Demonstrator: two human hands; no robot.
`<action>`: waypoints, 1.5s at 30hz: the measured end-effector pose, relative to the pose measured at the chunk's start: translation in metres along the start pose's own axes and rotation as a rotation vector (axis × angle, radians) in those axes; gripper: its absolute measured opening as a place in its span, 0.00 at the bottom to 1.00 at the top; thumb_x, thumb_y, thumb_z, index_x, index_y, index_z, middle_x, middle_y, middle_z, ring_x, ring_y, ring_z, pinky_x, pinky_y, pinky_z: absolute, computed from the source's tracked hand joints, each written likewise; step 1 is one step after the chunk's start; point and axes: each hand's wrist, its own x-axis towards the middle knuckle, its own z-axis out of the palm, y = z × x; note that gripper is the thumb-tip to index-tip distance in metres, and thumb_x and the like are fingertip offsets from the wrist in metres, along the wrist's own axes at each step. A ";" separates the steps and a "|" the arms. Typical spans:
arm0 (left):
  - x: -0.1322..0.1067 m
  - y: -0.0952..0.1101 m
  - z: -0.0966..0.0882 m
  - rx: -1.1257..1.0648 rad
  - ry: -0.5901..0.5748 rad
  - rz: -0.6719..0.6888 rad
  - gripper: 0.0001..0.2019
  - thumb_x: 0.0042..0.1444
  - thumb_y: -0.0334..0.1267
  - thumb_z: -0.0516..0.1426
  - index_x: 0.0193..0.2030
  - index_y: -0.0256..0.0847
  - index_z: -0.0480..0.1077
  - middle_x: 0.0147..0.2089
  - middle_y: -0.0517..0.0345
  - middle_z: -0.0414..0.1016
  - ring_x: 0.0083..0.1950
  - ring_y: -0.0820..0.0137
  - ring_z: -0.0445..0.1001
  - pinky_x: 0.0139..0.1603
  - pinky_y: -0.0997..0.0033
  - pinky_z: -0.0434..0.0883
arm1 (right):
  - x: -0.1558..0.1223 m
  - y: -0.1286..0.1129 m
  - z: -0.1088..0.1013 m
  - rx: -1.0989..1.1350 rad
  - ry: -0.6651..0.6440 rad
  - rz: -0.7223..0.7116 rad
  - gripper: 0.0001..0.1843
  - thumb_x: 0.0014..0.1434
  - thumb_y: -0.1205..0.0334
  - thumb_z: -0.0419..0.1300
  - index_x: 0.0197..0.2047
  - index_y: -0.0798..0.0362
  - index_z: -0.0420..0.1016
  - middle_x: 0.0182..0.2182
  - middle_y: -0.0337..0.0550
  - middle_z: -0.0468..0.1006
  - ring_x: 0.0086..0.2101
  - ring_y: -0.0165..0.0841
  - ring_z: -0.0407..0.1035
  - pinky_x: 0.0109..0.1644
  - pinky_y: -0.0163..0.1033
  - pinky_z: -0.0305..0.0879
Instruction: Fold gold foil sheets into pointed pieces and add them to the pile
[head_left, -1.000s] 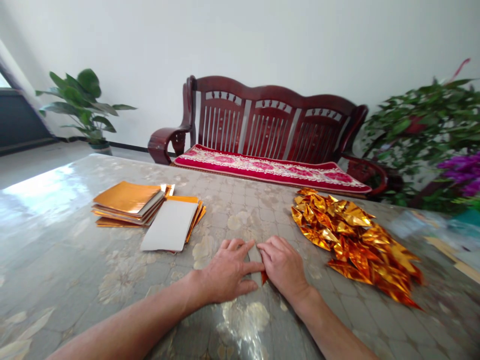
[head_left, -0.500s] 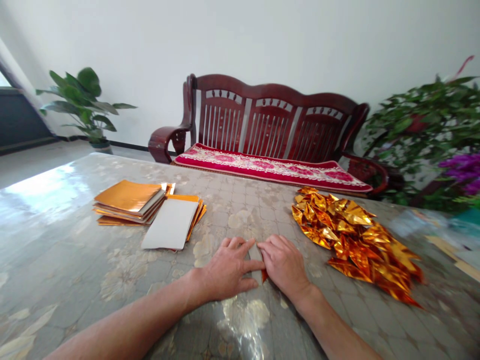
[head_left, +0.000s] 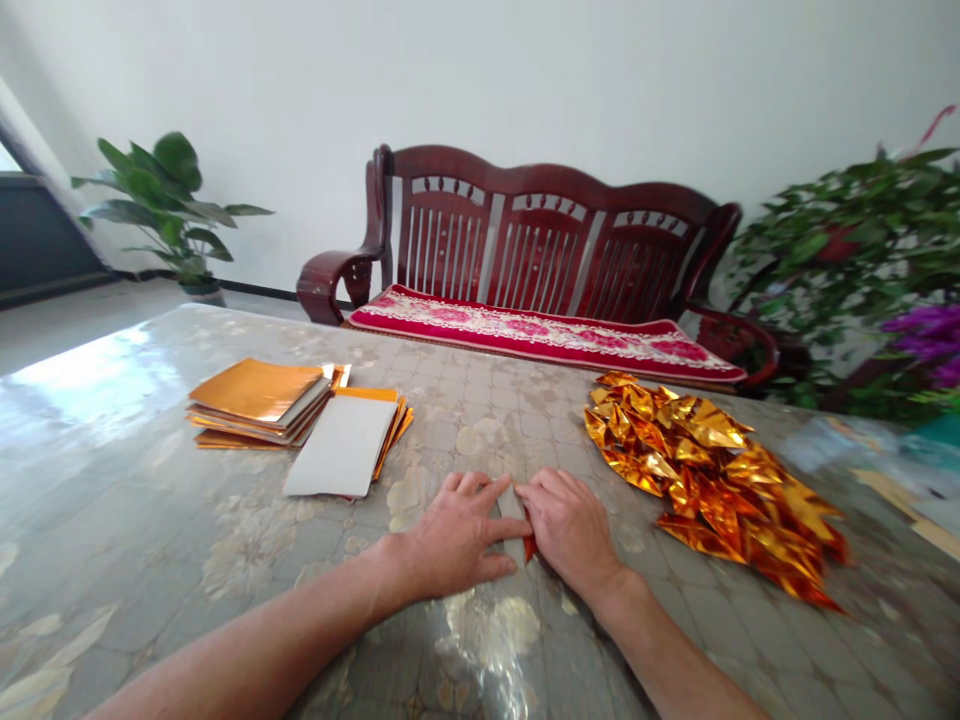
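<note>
My left hand (head_left: 457,535) and my right hand (head_left: 571,530) lie side by side on the table, fingers pressed down on a small folded piece of gold foil paper (head_left: 529,546). Only a sliver of orange shows between the two hands; the rest is covered. To the right lies a heap of folded gold foil pieces (head_left: 705,475). To the left are a stack of flat gold sheets (head_left: 255,400) and a second stack with a white sheet face up (head_left: 343,447).
The table (head_left: 135,520) has a glossy patterned cover. Behind it stands a dark red wooden bench (head_left: 540,260) with a red cushion. Potted plants stand at the left (head_left: 161,205) and right (head_left: 855,270). Other papers lie at the far right edge (head_left: 900,490).
Both hands stay in place pressing the paper; only the camera has shifted slightly.
</note>
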 end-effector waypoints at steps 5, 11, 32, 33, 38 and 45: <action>0.001 0.001 0.000 -0.016 0.005 0.000 0.20 0.58 0.53 0.58 0.58 0.64 0.69 0.68 0.54 0.59 0.60 0.51 0.63 0.58 0.46 0.62 | 0.000 -0.001 -0.001 -0.032 -0.016 -0.026 0.10 0.64 0.69 0.56 0.36 0.49 0.77 0.31 0.41 0.73 0.36 0.35 0.64 0.41 0.40 0.55; 0.002 0.000 -0.005 -0.049 -0.014 0.055 0.20 0.59 0.50 0.58 0.58 0.59 0.69 0.68 0.54 0.59 0.61 0.53 0.62 0.60 0.49 0.61 | 0.001 -0.001 0.000 -0.040 -0.035 -0.026 0.10 0.64 0.69 0.57 0.36 0.49 0.77 0.32 0.41 0.73 0.36 0.35 0.64 0.41 0.39 0.56; 0.004 -0.003 -0.011 -0.038 -0.022 0.073 0.20 0.59 0.52 0.58 0.59 0.62 0.69 0.64 0.54 0.62 0.59 0.53 0.64 0.58 0.51 0.61 | 0.000 0.008 -0.002 0.235 -0.065 0.147 0.12 0.56 0.74 0.54 0.33 0.50 0.75 0.33 0.40 0.75 0.36 0.33 0.70 0.40 0.35 0.62; 0.004 -0.003 -0.011 -0.036 -0.026 0.073 0.20 0.59 0.52 0.58 0.59 0.62 0.69 0.64 0.54 0.63 0.59 0.53 0.64 0.58 0.51 0.61 | 0.000 0.008 -0.003 0.220 -0.068 0.133 0.12 0.57 0.73 0.54 0.33 0.50 0.76 0.32 0.40 0.75 0.36 0.33 0.70 0.40 0.35 0.62; 0.003 -0.002 -0.012 -0.020 -0.033 0.067 0.20 0.59 0.52 0.58 0.59 0.63 0.68 0.64 0.54 0.63 0.59 0.53 0.64 0.57 0.50 0.61 | -0.001 0.011 -0.006 0.168 -0.081 0.059 0.13 0.60 0.72 0.56 0.35 0.49 0.79 0.32 0.40 0.76 0.37 0.33 0.70 0.41 0.35 0.63; 0.003 -0.003 -0.010 -0.023 -0.029 0.066 0.21 0.59 0.53 0.57 0.59 0.64 0.68 0.65 0.55 0.62 0.59 0.53 0.64 0.58 0.49 0.60 | -0.001 0.013 -0.009 0.168 -0.061 0.009 0.11 0.60 0.70 0.58 0.35 0.48 0.81 0.32 0.40 0.76 0.38 0.33 0.70 0.41 0.36 0.64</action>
